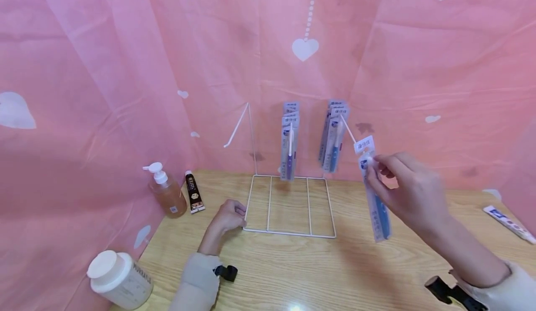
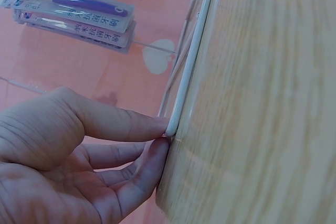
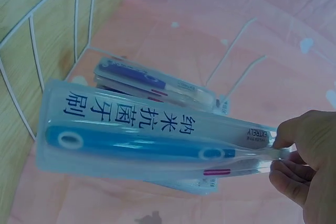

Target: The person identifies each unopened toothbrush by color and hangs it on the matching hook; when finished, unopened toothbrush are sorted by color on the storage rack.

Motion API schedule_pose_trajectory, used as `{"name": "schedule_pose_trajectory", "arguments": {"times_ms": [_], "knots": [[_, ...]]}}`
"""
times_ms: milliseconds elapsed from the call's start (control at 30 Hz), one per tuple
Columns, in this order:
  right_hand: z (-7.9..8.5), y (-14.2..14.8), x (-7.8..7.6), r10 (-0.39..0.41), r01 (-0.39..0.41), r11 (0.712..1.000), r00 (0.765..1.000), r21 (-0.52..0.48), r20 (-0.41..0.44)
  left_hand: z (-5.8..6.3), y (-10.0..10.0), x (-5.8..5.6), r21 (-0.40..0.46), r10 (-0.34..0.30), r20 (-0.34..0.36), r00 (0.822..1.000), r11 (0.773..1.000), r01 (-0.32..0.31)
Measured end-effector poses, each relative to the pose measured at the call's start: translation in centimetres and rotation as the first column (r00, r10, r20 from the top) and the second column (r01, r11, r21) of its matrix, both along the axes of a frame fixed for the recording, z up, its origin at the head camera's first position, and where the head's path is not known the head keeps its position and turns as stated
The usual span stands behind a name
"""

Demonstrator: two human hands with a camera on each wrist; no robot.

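A white wire rack (image 1: 289, 233) stands on the table, and my left hand (image 1: 228, 216) pinches its front left corner between thumb and finger. In my right hand (image 1: 412, 187) is a packaged blue toothbrush (image 3: 142, 144), pinched near the top of its pack. The pack's header card (image 1: 363, 144) is at the tip of the right hook (image 1: 348, 129); whether the hook passes through the hole I cannot tell. Several packaged toothbrushes (image 1: 334, 143) hang farther back on that hook. Purple-handled toothbrush packs (image 1: 289, 150) hang on the middle hook. The left hook (image 1: 235, 127) is bare.
At the left are a pump bottle (image 1: 168, 194), a black tube (image 1: 194, 192) and a white jar (image 1: 121, 280). A white toothpaste tube (image 1: 508, 224) lies at the far right. Pink cloth (image 1: 234, 36) hangs behind the wooden table (image 1: 289, 269).
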State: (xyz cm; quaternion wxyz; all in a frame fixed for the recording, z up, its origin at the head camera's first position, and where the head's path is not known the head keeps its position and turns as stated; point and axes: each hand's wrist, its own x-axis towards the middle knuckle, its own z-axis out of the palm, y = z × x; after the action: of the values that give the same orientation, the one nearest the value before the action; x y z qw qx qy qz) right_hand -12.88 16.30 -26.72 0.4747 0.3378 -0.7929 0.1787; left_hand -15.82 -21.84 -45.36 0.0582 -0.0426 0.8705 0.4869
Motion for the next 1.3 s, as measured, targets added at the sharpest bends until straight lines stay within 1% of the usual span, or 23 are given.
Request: {"name": "schedule_pose_trajectory", "arguments": {"times_ms": [167, 367, 500, 600, 733, 800, 900, 967, 1100, 1300], "knots": [[-0.3, -0.4, -0.2, 0.015, -0.015, 1.0, 1.0, -0.012, 0.0, 0.0, 0.0, 0.0, 0.01, -0.001, 0.008, 1.0, 1.0, 0.001], [-0.7, -0.5, -0.5, 0.01, -0.01, 1.0, 1.0, -0.023, -0.004, -0.1, 0.0, 0.0, 0.016, -0.014, -0.001, 1.0, 1.0, 0.014], [-1.1, -0.5, -1.2, 0.016, -0.015, 1.0, 1.0, -0.024, 0.026, -0.3, -0.1, 0.0, 0.025, -0.009, 0.001, 1.0, 1.0, 0.009], [-1.4, -0.5, -2.0, 0.016, -0.013, 0.999, 0.996, -0.032, 0.088, -0.2, -0.1, 0.0, 0.027, -0.01, -0.002, 1.0, 1.0, 0.01], [-1.6, -0.9, -3.5, 0.022, -0.008, 0.997, 0.985, -0.079, 0.173, -0.1, 0.0, 0.0, 0.017, -0.014, -0.007, 1.0, 1.0, 0.014], [-1.8, -1.2, -4.5, 0.042, -0.021, 0.993, 0.982, -0.114, 0.186, -0.1, 0.0, 0.0, 0.01, -0.017, -0.007, 1.0, 1.0, 0.017], [-2.0, -1.8, -6.3, 0.072, -0.043, 0.986, 0.982, -0.164, 0.177, -0.1, 0.0, 0.1, 0.012, -0.013, -0.001, 1.0, 1.0, 0.013], [-2.1, -2.2, -7.4, 0.062, -0.028, 0.982, 0.982, -0.185, 0.18, -0.1, 0.0, 0.1, 0.011, -0.015, -0.002, 1.0, 1.0, 0.015], [-2.3, -2.9, -9.4, 0.024, 0.026, 0.975, 0.976, -0.221, 0.219, 0.0, 0.0, 0.1, 0.006, -0.013, 0.0, 1.0, 1.0, 0.013], [-2.6, -3.9, -11.3, -0.021, 0.104, 0.956, 0.956, -0.273, 0.293, 0.0, -0.1, 0.0, 0.003, -0.017, -0.003, 1.0, 1.0, 0.017]]}}
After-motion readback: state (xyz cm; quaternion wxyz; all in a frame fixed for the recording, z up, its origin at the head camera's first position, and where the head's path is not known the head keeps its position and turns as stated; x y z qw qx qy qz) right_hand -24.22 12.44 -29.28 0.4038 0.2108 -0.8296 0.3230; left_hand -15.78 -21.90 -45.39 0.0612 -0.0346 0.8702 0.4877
